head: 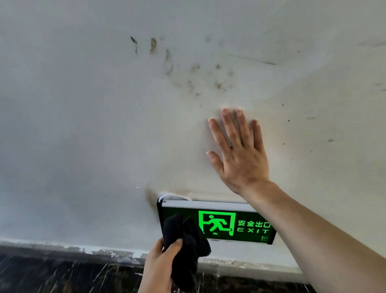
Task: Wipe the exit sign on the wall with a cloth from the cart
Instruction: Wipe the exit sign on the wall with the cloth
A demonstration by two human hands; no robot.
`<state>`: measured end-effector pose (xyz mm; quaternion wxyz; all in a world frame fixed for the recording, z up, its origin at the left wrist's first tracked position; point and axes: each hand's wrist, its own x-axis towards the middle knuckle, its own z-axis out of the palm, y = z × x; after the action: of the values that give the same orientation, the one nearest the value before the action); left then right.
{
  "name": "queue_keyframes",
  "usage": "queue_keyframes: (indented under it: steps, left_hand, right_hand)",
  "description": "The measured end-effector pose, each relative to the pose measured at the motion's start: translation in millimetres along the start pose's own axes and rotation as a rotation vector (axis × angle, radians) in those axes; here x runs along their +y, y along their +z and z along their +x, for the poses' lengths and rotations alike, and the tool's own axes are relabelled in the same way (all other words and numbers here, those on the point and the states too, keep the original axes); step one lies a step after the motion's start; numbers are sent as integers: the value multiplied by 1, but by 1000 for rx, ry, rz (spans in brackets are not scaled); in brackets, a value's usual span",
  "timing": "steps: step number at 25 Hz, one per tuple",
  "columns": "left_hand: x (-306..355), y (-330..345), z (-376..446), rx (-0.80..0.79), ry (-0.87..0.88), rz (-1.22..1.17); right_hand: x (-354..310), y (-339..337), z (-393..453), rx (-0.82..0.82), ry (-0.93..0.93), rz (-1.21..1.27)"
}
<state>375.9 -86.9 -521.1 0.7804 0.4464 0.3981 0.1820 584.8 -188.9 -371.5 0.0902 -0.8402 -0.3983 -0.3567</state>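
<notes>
Head view: the left hand [160,262] has its fingers [174,244] clenched around a bunched black cloth [185,241], which is pressed to the left end of the lit green exit sign [218,223]. The right hand [238,152] lies flat and spread on the wall [71,132] just above the sign, grasping nothing, its forearm crossing in front of the sign's right end. The sign sits low on the wall, just above a dark marble baseboard [59,279], with a white cable [166,196] looping out at its top left corner. Smudges [154,45] mark the paint higher up. Pushing hard near that corner could likely snag the cable or shift the sign. The loose tail of cloth hanging below the fingers might drag grime back across the face.
</notes>
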Motion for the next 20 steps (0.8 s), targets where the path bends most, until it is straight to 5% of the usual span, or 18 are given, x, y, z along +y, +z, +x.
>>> queue_keyframes:
  steps: [7, 14, 20]
  left_hand:
    - [91, 51, -70, -269, 37, -100]
    - [222, 113, -161, -539, 10, 20]
    - [346, 164, -252, -435, 106, 281]
  right_hand:
    - [-16, -85, -21, -104, 110, 578]
    - [23, -223, 31, -680, 787, 1590]
    - [39, -353, 92, -563, 888, 1541]
